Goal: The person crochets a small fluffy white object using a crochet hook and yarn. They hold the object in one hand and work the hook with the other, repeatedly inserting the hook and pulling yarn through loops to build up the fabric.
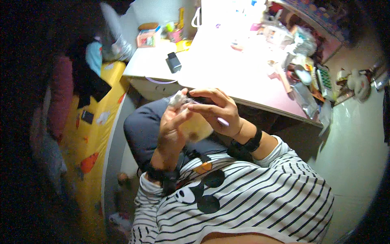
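A pale yellow, soft-looking item (198, 126) with a brown spot, perhaps a plush toy, is held in my left hand (171, 125) above my lap. White fluffy material (179, 99) sticks up at that hand's fingertips. From the other side, my right hand (218, 111) grips a slim tool with a lilac handle (223, 121), its end showing below the palm. The tool's tip lies by the fluff and is too blurred to name. Both hands meet just in front of the desk edge.
A brightly lit white desk (213, 76) stands ahead, with a dark phone-like device (174, 62) on its left part. Plastic bags and clutter (300, 73) crowd its right end. To the left is a bed with a yellow sheet (91, 137), bearing clothes and a small black device (87, 116).
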{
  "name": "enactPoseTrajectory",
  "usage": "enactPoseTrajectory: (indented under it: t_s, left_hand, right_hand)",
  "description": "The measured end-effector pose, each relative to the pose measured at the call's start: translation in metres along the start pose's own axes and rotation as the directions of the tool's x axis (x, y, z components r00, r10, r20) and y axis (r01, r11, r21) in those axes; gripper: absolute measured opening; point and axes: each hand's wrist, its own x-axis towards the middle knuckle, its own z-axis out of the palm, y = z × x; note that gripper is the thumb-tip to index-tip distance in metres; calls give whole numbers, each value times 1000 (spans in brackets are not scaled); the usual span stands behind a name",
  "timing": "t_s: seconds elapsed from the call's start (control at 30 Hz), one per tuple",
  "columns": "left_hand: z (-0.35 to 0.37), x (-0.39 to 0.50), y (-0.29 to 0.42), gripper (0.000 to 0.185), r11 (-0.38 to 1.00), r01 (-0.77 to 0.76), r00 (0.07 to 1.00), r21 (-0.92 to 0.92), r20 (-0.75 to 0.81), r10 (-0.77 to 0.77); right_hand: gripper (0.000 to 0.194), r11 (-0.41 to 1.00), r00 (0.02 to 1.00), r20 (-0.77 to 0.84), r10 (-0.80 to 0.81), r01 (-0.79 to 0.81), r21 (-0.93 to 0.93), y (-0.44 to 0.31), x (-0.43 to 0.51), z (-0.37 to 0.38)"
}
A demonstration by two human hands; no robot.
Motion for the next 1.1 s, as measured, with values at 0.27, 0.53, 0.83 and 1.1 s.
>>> enactPoseTrajectory:
  t_s: [0.27, 0.53, 0.83, 1.1]
  left_hand:
    - [5, -6, 16, 69, 994, 33, 997, 103, 72, -40]
    - [32, -15, 21, 55, 956, -156, 986, 250, -17, 165]
    - [6, -5, 1, 75, 966, -107, 994, 237, 16, 107]
    - [13, -9, -3, 79, 947, -60, 998, 317, -5, 64]
  right_hand:
    - [18, 113, 635, 229, 738, -451, 885, 12, -2, -15]
    - [20, -96, 653, 403, 642, -453, 886, 7, 0, 4]
    - [12, 393, 828, 190, 528, -437, 809, -1, -9, 15]
    - [20, 9, 678, 272, 683, -380, 925, 13, -10, 8]
